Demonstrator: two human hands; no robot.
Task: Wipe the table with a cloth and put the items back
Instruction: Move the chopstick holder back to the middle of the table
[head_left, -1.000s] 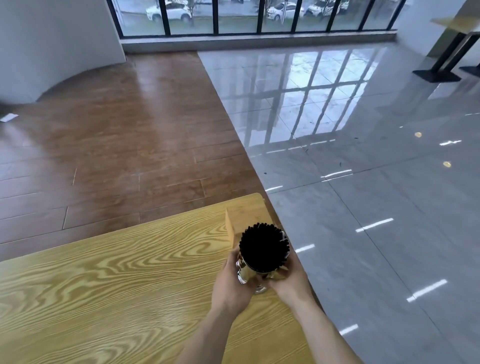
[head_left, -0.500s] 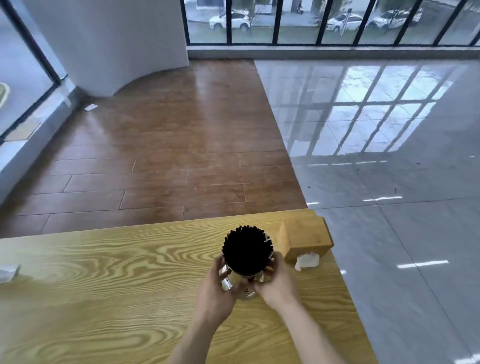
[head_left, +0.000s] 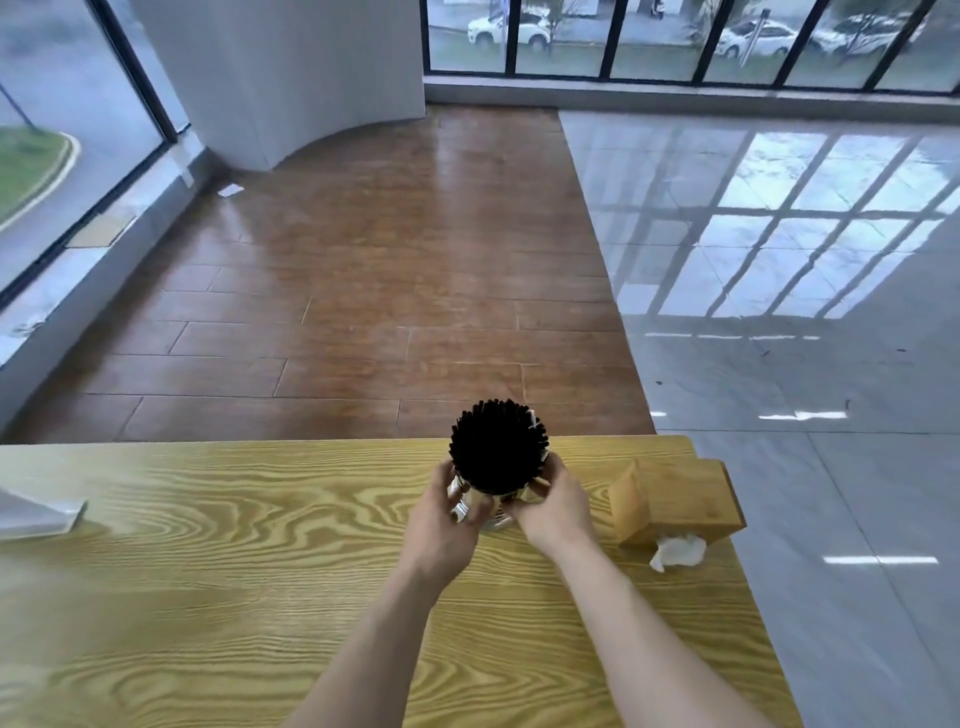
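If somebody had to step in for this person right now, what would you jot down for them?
Left hand and right hand: both clasp the metal holder full of black chopsticks, near the table's far edge.
Wooden tissue box lies at the right end, a tissue sticking out.
White cloth lies at the far left.
Whether the wiping is done can't be told.
Left: let go of the holder.

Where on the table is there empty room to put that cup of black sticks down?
The widest bare stretch of the table lies between the white cloth at its left edge and the left hand. The near strip around both forearms is bare too. It is crowded on the right: the right hand, the holder and the wooden tissue box sit close together.
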